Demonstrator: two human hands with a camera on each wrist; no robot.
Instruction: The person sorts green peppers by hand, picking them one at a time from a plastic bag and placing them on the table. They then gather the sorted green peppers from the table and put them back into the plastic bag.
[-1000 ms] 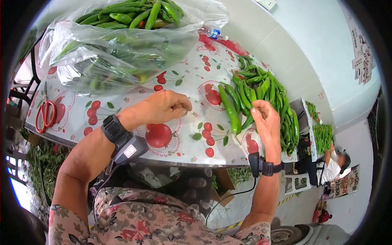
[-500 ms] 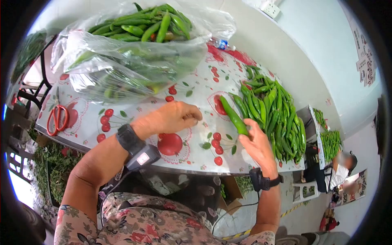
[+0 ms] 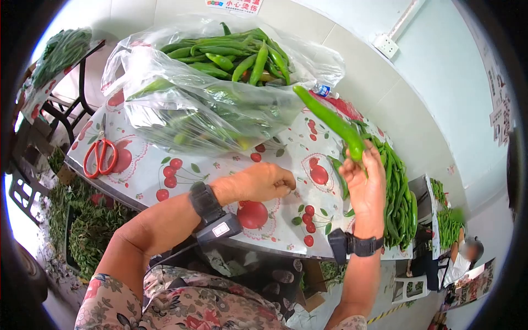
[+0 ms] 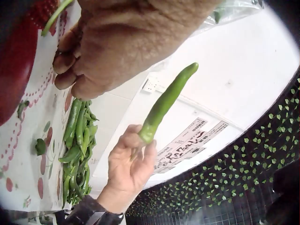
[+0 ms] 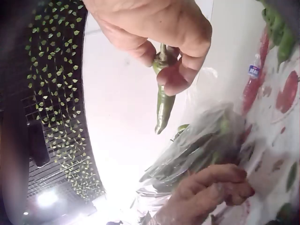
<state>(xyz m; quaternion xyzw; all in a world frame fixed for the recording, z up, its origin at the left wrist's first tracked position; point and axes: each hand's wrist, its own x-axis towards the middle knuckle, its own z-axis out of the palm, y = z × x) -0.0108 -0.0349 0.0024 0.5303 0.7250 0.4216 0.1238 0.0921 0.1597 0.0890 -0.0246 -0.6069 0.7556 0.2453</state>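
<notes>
My right hand (image 3: pixel 367 179) pinches a long green chili pepper (image 3: pixel 333 121) at its stem end, raised over the table. The pepper's tip points up and away, toward the plastic bag. In the right wrist view thumb and fingers close round the top of the pepper (image 5: pixel 165 105). My left hand (image 3: pixel 258 182) hovers above the tablecloth with loosely curled fingers and nothing in them. Beside the right hand lies a heap of green peppers (image 3: pixel 400 203). Behind both hands stands a clear plastic bag (image 3: pixel 181 118) full of green peppers (image 3: pixel 220 60).
Red-handled scissors (image 3: pixel 100 157) lie at the table's left end. A plastic bottle (image 3: pixel 322 89) lies by the wall behind the bag. Past the right table edge, another surface bears green peppers (image 3: pixel 448 228), near a seated person (image 3: pixel 459 264). Cut greenery (image 3: pixel 91 236) covers the floor at left.
My right hand has taken a pepper from the heap and lifted it, tip upward, toward the bag. The left hand stays loosely curled. The head view has shifted, showing more at left.
</notes>
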